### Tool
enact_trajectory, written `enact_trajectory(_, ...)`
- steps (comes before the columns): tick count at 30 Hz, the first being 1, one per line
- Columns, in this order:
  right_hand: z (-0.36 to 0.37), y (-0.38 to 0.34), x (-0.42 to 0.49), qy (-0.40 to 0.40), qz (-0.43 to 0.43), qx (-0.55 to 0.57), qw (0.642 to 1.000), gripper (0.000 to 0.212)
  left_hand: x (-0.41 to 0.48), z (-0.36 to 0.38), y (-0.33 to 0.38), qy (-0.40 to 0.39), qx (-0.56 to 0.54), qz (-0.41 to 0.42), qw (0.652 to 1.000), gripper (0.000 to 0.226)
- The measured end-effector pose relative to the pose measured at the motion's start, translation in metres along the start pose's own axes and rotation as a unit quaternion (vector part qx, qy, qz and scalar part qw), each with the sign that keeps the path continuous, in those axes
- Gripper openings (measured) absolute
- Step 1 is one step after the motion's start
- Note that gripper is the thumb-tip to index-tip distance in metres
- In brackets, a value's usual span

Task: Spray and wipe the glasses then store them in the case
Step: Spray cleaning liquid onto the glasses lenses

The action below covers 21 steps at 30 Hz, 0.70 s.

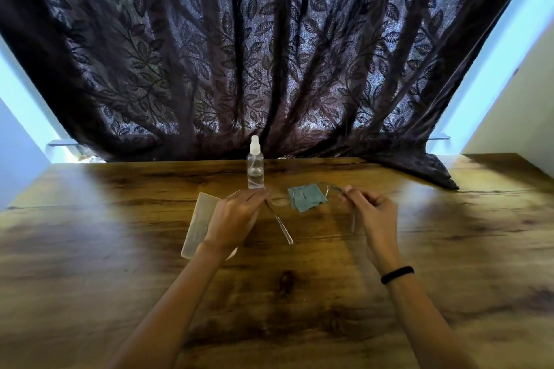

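Both my hands hold a pair of clear-framed glasses [280,223] above the wooden table [90,249], temples unfolded toward me. My left hand [235,217] pinches the left hinge corner and my right hand [373,213] pinches the right one. Behind the lenses a folded blue-grey cloth [305,197] lies on the table. A small clear spray bottle [255,165] with a white nozzle stands upright just beyond my left hand. The translucent case [198,225] lies to the left, partly under my left wrist.
A dark leaf-patterned curtain [269,54] hangs along the table's far edge, its hem spilling onto the back right corner. A wall [515,105] stands at the right. My right wrist wears a black band [397,274].
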State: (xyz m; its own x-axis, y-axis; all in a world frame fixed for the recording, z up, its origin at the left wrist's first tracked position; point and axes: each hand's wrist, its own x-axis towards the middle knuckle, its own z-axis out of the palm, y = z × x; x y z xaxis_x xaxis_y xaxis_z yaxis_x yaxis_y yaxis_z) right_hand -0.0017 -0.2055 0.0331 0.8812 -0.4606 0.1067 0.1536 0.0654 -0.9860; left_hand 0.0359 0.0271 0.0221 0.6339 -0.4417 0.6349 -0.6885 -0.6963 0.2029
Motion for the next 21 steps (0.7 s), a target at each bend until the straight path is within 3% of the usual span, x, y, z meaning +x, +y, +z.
enact_trajectory(5,0.012,-0.027,0.010,-0.039,-0.026,0.085,0.995,0.013,0.019,-0.009,-0.008,0.086,-0.051,-0.034,0.994,0.021)
enact_trajectory(9,0.022,-0.041,0.014,-0.065,-0.063,0.073,0.993,0.017,0.035,-0.012,-0.012,0.167,-0.049,-0.065,0.983,0.017)
enact_trajectory(21,0.043,-0.035,0.037,-0.079,-0.082,0.077,0.990,0.020,0.042,-0.029,-0.029,0.241,-0.058,-0.144,0.958,0.020)
